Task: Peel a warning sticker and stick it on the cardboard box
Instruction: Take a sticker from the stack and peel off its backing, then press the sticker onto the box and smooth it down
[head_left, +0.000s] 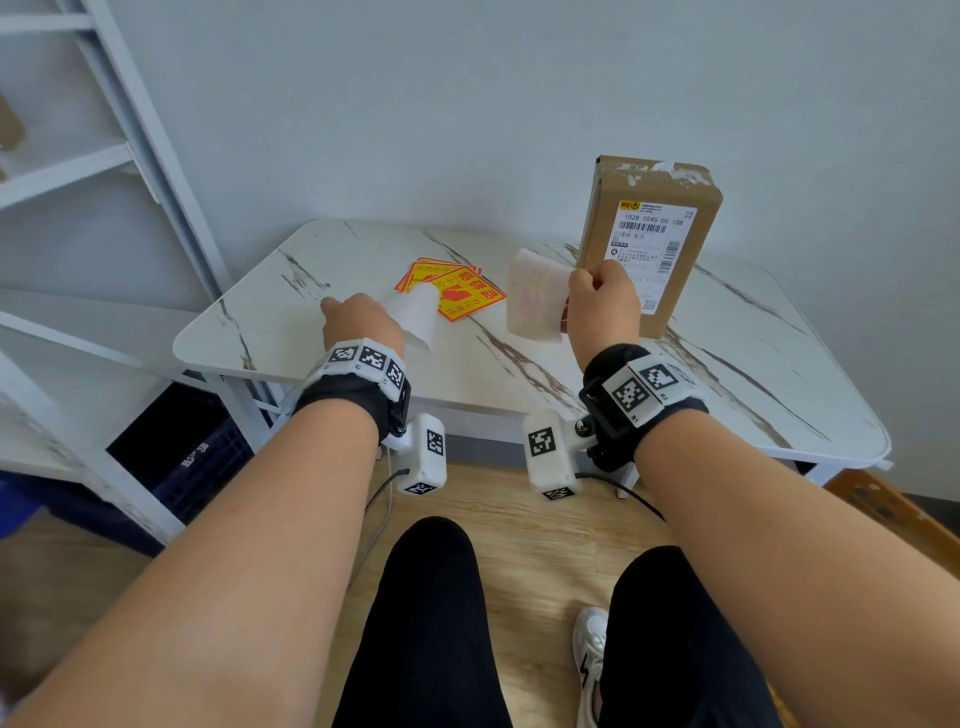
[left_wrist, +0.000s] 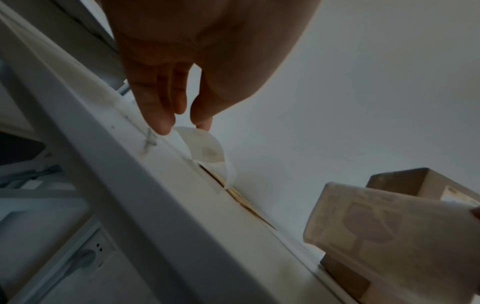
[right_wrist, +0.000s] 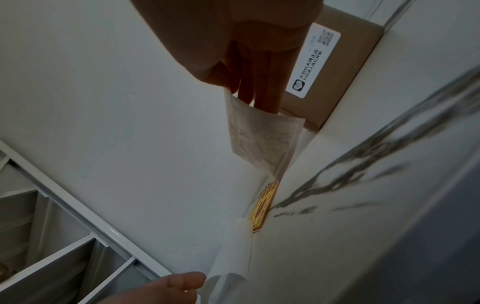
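Note:
A brown cardboard box (head_left: 649, 244) with a white shipping label stands upright at the back right of the marble table (head_left: 519, 384). My right hand (head_left: 597, 296) pinches a peeled warning sticker (head_left: 537, 296) by its edge, just left of the box and lifted off the table, its pale back towards me. The right wrist view shows that sticker (right_wrist: 259, 135) hanging from my fingers in front of the box (right_wrist: 337, 61). My left hand (head_left: 358, 322) pinches the curled white backing paper (head_left: 415, 317), whose lower end rests on the stack of red-and-yellow stickers (head_left: 457, 291). The backing paper (left_wrist: 205, 148) curls below my fingertips.
White metal shelving (head_left: 104, 171) stands to the left of the table. A dark blue crate (head_left: 192, 457) sits under the table's left end, and a wooden crate (head_left: 883, 509) is on the floor at the right. A wall runs close behind the table.

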